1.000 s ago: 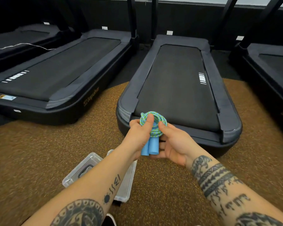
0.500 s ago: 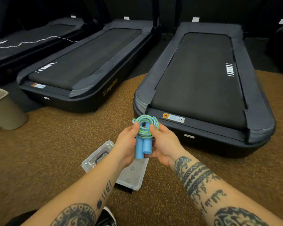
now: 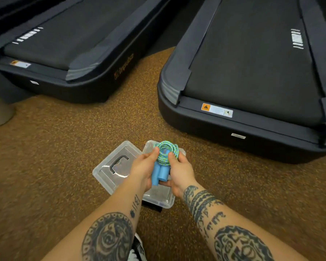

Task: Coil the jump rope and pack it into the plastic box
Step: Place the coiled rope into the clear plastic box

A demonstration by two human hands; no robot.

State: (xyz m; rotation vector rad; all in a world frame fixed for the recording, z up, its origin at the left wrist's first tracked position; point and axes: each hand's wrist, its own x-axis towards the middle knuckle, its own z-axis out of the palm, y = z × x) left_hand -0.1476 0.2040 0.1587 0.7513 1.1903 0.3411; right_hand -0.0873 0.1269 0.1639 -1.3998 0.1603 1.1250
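Jump rope (image 3: pixel 165 156), coiled, handles toward the wearer, gripped by left hand (image 3: pixel 142 169) and right hand (image 3: pixel 181 170) directly above the open plastic box (image 3: pixel 159 197).

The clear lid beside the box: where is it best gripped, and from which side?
Probably by the dark handle on top of the lid, coming from above. The lid lies flat on the floor left of the plastic box, so its edges sit low, while the handle offers a bar for fingers to hook.
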